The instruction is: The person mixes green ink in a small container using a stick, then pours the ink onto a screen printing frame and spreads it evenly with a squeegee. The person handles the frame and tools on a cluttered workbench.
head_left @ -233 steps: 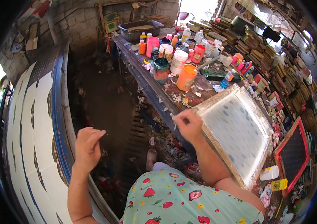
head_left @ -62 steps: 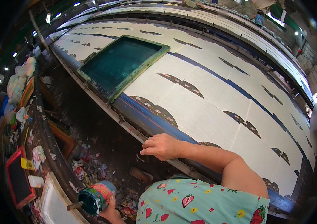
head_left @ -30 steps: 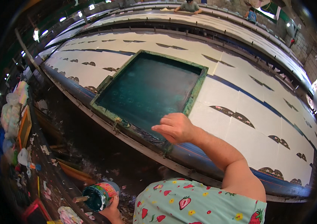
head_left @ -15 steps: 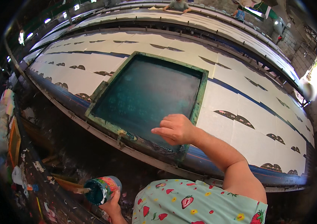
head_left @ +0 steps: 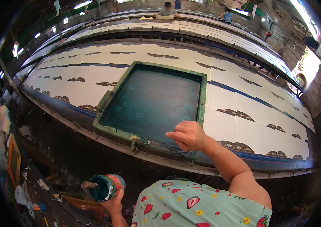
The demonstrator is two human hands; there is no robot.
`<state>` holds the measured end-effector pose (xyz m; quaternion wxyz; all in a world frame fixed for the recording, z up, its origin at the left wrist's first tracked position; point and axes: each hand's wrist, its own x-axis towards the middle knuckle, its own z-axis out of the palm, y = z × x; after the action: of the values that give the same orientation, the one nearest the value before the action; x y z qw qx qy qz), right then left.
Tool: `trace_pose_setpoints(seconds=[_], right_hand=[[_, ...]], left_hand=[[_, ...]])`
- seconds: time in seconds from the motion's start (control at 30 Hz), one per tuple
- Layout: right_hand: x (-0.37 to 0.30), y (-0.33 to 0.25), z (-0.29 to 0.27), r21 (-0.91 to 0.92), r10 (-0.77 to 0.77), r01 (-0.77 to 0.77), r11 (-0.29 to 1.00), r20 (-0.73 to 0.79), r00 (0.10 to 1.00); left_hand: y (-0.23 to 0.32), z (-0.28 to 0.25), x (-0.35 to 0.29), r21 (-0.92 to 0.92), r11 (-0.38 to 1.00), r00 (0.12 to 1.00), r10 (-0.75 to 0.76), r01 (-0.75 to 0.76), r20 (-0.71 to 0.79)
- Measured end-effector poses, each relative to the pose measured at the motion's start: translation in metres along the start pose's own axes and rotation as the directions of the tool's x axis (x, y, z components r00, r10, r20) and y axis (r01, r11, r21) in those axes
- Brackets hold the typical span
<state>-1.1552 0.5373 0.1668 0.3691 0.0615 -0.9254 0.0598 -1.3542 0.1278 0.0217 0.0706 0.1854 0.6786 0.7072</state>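
My left hand (head_left: 114, 204) grips a paint jar (head_left: 116, 183) with a colourful label, tilted so its dark green contents show. A wooden stick (head_left: 88, 184) pokes out over the jar's rim. My right hand (head_left: 189, 136) is closed above the near right corner of a screen-printing frame (head_left: 205, 96); whatever its fingers hold, if anything, is hidden. Teal-green colour is spread over the frame's mesh (head_left: 160, 94). The green, paint-stained frame lies on a long printing table (head_left: 259, 134) covered with pale sheets bearing dark, rounded prints.
A metal rail (head_left: 69, 125) with a small clamp (head_left: 134, 145) runs along the table's near edge. Wooden frames (head_left: 13, 160) and plastic bags (head_left: 21, 195) crowd the lower left. More long tables stand behind, where one person (head_left: 167, 12) leans over sheets and another (head_left: 226, 17) is farther right.
The whole view has shifted, showing more of the background. My left hand has raised the jar a little, with the stick still in it. My right hand stays closed over the same frame corner.
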Motion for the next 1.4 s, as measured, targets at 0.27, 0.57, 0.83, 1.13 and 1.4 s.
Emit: trace_pose_setpoints(seconds=[0.27,0.57,0.83,1.13,1.4], right_hand=[[0.017,-0.022,0.005,0.119,0.087,-0.077,0.99,-0.079,0.993],[0.157,-0.114,0.056,0.887,0.369,-0.128,0.443,-0.05,0.928],[0.158,-0.165,0.084,0.974,0.136,-0.225,0.03,0.219,0.966],[0.124,-0.185,0.1,0.901,0.022,-0.377,-0.216,0.391,0.92],[0.165,-0.19,0.057,0.964,0.146,-0.159,-0.211,0.192,0.97]], left_hand=[[-0.001,-0.003,0.014,0.057,0.998,0.999,0.0,-0.002,0.049],[0.009,0.031,0.013,0.074,0.997,0.991,0.002,-0.012,0.131],[0.026,0.034,-0.016,0.291,0.935,0.979,0.195,-0.204,0.058],[0.036,0.036,-0.029,0.339,0.914,0.973,0.232,-0.225,0.019],[0.045,0.045,-0.027,0.298,0.921,0.967,0.256,-0.25,0.021]])
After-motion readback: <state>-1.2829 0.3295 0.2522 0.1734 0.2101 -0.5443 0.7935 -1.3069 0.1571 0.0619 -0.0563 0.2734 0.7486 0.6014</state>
